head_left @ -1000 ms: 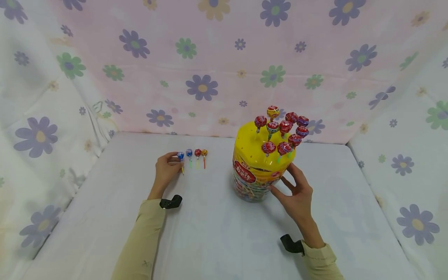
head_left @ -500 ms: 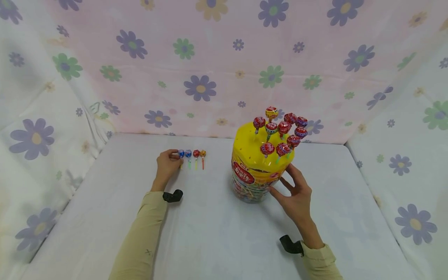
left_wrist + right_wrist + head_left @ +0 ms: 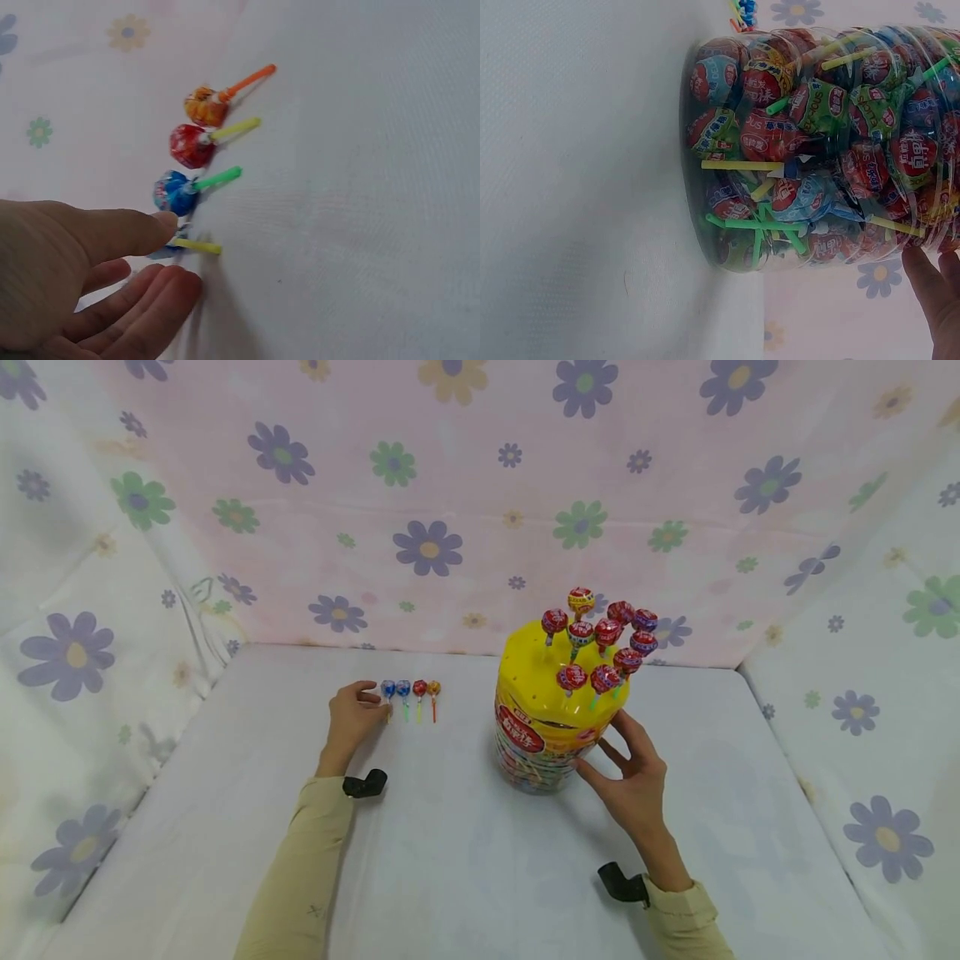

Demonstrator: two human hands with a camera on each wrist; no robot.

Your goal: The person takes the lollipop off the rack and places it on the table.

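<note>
In the head view my left hand (image 3: 354, 720) is beside the leftmost of several lollipops laid in a row on the white table. That blue lollipop (image 3: 196, 245) has a yellow stick and is partly hidden by the thumb in the left wrist view, where thumb and fingers stand apart around it. Beside it lie another blue lollipop (image 3: 403, 689), a red lollipop (image 3: 420, 688) and an orange lollipop (image 3: 434, 689). My right hand (image 3: 633, 777) holds the right side of a large clear lollipop jar (image 3: 810, 150) between thumb and fingers. Its yellow lid (image 3: 528, 664) faces up.
Several wrapped lollipops (image 3: 572, 677) stand upright in holes in the jar's lid, mostly at its right side. Many more fill the jar. A flowered cloth (image 3: 480, 485) rises behind and at both sides of the white table (image 3: 465, 860).
The leftmost blue lollipop has moved up and into line beside the other blue one. My left fingers have loosened from it and shifted slightly left. My right hand stays on the jar.
</note>
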